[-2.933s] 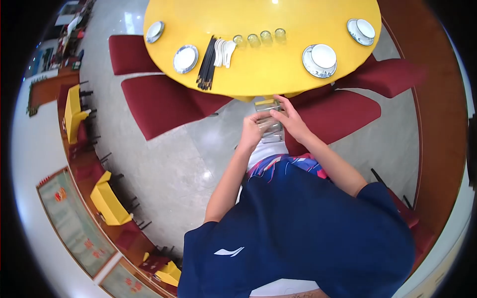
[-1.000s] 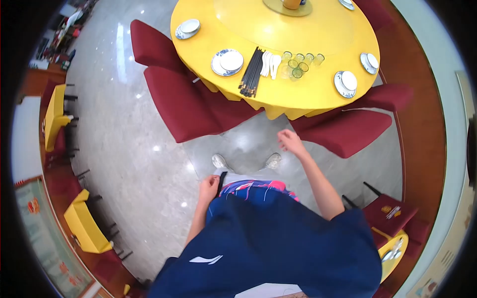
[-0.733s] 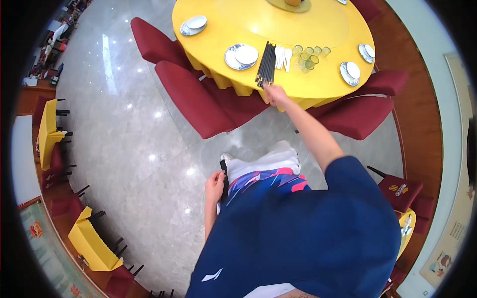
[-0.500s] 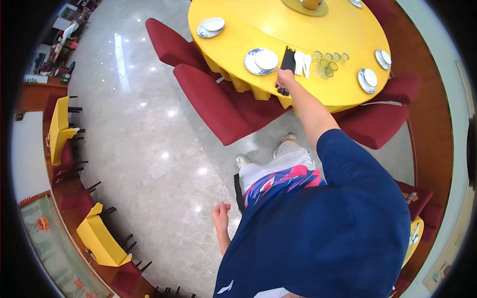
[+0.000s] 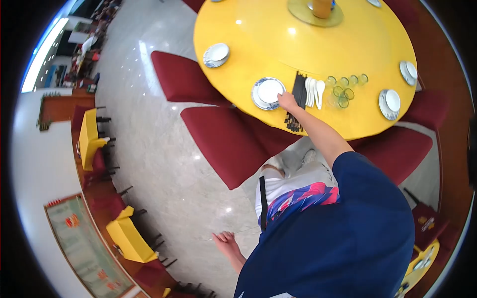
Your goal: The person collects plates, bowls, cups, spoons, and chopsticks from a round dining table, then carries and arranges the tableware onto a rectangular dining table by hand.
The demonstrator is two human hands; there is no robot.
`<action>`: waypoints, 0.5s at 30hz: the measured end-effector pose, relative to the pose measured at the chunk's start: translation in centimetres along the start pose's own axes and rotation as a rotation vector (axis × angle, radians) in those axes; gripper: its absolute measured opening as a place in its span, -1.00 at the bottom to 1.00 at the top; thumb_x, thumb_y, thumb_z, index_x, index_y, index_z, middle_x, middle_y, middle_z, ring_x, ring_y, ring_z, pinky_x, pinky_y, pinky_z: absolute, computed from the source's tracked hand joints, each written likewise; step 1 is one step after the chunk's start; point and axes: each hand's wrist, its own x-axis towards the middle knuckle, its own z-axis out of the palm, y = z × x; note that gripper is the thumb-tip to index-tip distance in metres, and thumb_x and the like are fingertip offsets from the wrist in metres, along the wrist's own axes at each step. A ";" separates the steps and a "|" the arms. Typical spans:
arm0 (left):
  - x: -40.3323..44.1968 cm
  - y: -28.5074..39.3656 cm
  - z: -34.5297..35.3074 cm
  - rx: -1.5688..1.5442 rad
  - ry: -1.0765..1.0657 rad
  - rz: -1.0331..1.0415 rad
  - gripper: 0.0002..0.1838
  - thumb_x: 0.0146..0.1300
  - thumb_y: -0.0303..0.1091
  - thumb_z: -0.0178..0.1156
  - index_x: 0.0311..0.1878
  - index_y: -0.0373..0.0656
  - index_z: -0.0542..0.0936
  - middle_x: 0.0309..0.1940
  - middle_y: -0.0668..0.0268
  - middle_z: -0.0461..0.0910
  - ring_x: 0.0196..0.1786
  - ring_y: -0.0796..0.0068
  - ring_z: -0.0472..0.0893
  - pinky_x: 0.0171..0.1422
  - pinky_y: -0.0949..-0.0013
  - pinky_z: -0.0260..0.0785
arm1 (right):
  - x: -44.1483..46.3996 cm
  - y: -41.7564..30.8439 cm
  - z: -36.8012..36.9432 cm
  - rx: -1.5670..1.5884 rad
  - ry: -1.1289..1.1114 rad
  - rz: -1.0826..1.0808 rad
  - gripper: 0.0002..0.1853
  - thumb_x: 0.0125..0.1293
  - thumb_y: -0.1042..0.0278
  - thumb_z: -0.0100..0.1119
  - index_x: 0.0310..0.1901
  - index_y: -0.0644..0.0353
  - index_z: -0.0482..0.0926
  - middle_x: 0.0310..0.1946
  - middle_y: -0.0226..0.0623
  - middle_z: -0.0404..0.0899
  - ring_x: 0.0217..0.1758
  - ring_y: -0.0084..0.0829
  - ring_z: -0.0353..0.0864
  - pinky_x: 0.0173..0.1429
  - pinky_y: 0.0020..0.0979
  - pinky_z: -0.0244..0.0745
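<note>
"Table (image 5: 231, 35), round and broad, is wearing a smooth yellow cloth (image 5: 357, 121) as burgundy chairs (image 5: 226, 144), apparently fabric-covered, are lining its edge. Where are the hands working?"

"The right hand (image 5: 287, 102) is reaching to the near edge, its fingers (image 5: 282, 96) drawing narrow at the rim of a blue-patterned plate (image 5: 255, 94) bearing a white bowl (image 5: 271, 90). Whether they are gripping either piece, I cannot tell. The left hand (image 5: 226, 243) is hanging over the floor, loosely curled, showing nothing held."

"What is careful handling calling for?"

"Steady, light pressure, I judge, keeping the plate flat and the bowl from sliding, with the wrist clearing the black chopsticks (image 5: 299, 92) just beside it."

"And the smaller pieces?"

"Those slender, gold-banded sticks are lying bundled; glossy white spoons (image 5: 311, 93) are resting alongside, and seven round, clear, green-tinted glasses (image 5: 343, 102) are clustering beyond."
</note>
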 end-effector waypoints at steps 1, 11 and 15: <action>1.4 1.7 3.3 0.052 -0.122 0.037 -0.40 0.51 0.03 -0.20 -0.71 0.02 0.11 -0.78 0.39 0.14 -0.61 0.46 0.21 -0.37 0.31 0.15 | -0.4 -0.3 -0.7 -0.020 -0.017 -0.020 -0.48 0.32 0.05 -0.07 -0.25 0.48 0.61 -0.21 0.27 0.59 -0.05 0.18 0.58 0.10 -0.04 0.49; 26.8 0.5 48.9 0.546 -0.784 -0.359 -0.64 0.40 0.05 0.06 -0.29 -0.06 0.47 -0.66 0.50 0.34 -0.69 0.74 0.29 -0.71 0.66 0.05 | -18.9 3.5 -11.8 0.155 -0.068 0.010 -0.56 0.43 0.10 -0.06 -0.34 0.41 0.54 -0.46 0.16 0.54 -0.39 0.01 0.57 -0.24 -0.11 0.41; 40.5 -3.9 62.0 0.800 -0.687 -0.241 -0.30 0.23 0.30 0.11 0.01 -0.26 0.43 -0.49 0.13 0.53 -0.67 0.63 0.36 -0.64 0.63 0.20 | -27.8 1.7 -17.3 0.095 0.004 0.280 -0.56 0.46 0.12 -0.08 -0.39 0.38 0.50 -0.55 0.01 0.51 -0.51 -0.10 0.48 -0.33 -0.17 0.38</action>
